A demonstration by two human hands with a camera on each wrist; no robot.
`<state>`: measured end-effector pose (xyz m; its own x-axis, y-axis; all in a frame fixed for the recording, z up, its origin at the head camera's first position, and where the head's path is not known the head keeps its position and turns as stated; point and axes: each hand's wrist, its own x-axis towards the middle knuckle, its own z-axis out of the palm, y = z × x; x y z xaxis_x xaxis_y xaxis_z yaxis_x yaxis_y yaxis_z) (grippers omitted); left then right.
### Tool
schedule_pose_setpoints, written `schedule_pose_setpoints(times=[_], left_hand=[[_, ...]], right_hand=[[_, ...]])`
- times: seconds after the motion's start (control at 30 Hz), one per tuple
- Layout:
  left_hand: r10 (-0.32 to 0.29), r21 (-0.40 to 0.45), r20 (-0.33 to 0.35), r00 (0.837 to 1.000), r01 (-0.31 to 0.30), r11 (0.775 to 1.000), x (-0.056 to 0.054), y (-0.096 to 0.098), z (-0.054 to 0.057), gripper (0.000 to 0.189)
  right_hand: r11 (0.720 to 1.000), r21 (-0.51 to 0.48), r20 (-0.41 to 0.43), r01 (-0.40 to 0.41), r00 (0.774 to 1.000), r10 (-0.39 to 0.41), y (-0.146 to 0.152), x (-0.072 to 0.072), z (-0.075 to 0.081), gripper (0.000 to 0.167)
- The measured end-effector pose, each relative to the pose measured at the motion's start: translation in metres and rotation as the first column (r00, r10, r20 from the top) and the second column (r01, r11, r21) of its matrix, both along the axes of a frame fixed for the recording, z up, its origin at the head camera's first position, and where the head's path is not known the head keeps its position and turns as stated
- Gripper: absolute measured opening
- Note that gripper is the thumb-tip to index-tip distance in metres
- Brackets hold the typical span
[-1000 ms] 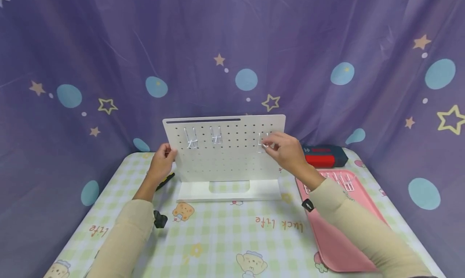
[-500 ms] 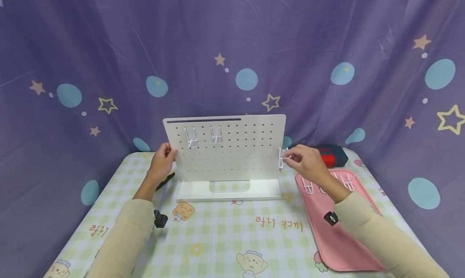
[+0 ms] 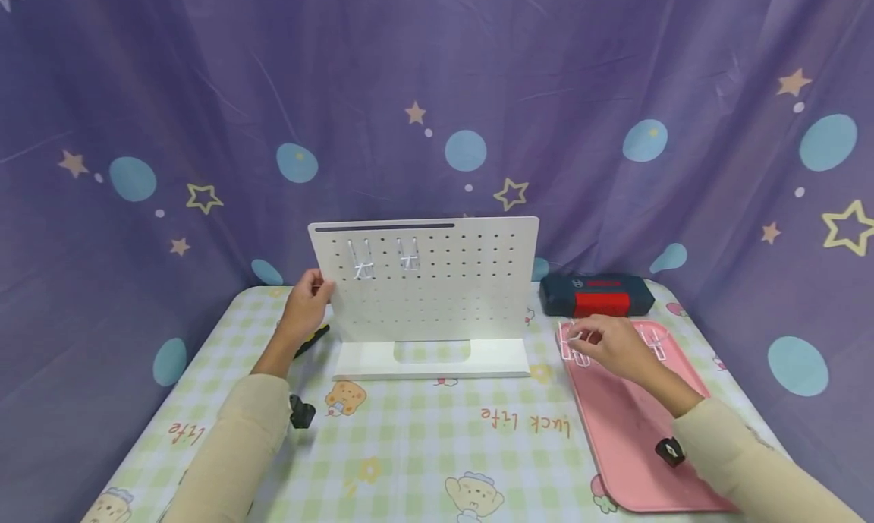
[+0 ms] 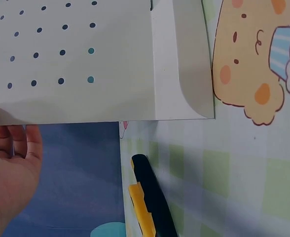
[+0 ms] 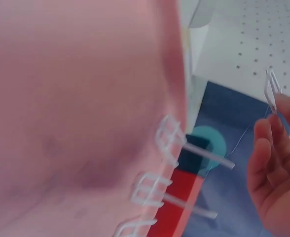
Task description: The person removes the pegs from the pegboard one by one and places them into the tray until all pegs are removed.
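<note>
My left hand [image 3: 306, 308] grips the left edge of a white pegboard [image 3: 437, 310] that stands upright on its base. In the left wrist view its fingers [image 4: 32, 142] lie behind the board edge. Two white wire hooks, a left one [image 3: 362, 269] and a right one [image 3: 408, 262], hang in the board's upper left. Over the far left corner of a pink tray [image 3: 635, 462], my right hand [image 3: 608, 344] pinches another white wire hook [image 5: 272, 91] between thumb and fingers. More wire hooks [image 5: 169, 136] lean on the tray's far rim, partly behind the hand.
A dark case with a red band [image 3: 601, 299] lies behind the tray. A black and yellow tool [image 4: 147, 197] rests on the table left of the board. A checked cloth [image 3: 410, 447] covers the table, and a purple curtain [image 3: 382, 75] hangs behind it.
My right hand has moved from the board's upper right, down and to the right, to the tray, carrying the wire hook. The left hand stays on the board's edge.
</note>
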<state>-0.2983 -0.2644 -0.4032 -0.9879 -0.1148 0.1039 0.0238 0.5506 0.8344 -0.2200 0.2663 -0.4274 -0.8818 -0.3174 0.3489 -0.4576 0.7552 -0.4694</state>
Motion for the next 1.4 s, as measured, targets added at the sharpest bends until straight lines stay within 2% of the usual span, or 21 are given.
schedule_pose_setpoints(times=[0.13, 0.33, 0.6, 0.83, 1.13, 1.4], left_hand=[[0.011, -0.015, 0.012, 1.000, -0.011, 1.000, -0.002, 0.000, 0.001, 0.043], [0.001, -0.025, -0.007, 1.000, -0.001, 1.000, -0.002, -0.002, 0.003, 0.042], [0.007, -0.012, 0.004, 1.000, -0.007, 1.000, -0.001, -0.002, 0.003, 0.042], [0.023, -0.020, 0.017, 1.000, -0.022, 1.000, 0.000, -0.001, 0.004, 0.042], [0.023, -0.014, 0.029, 0.999, -0.022, 1.000, -0.001, 0.000, 0.003, 0.040], [0.017, -0.021, 0.022, 1.000, -0.016, 1.000, 0.001, 0.000, 0.003, 0.041]], right_hand=[[0.999, 0.030, 0.056, -0.036, 0.998, 0.035, 0.015, 0.005, -0.005, 0.011], [0.995, 0.071, 0.088, -0.067, 0.994, 0.061, 0.031, 0.009, -0.014, 0.017], [0.991, 0.078, 0.207, -0.109, 0.974, 0.091, 0.041, 0.014, -0.024, 0.017], [0.988, 0.060, 0.248, -0.145, 0.961, 0.126, 0.042, 0.017, -0.030, 0.015], [0.980, 0.056, 0.252, -0.189, 0.953, 0.169, 0.042, 0.021, -0.039, 0.016], [0.976, 0.077, 0.321, -0.203, 0.932, 0.169, 0.045, 0.024, -0.033, 0.017]])
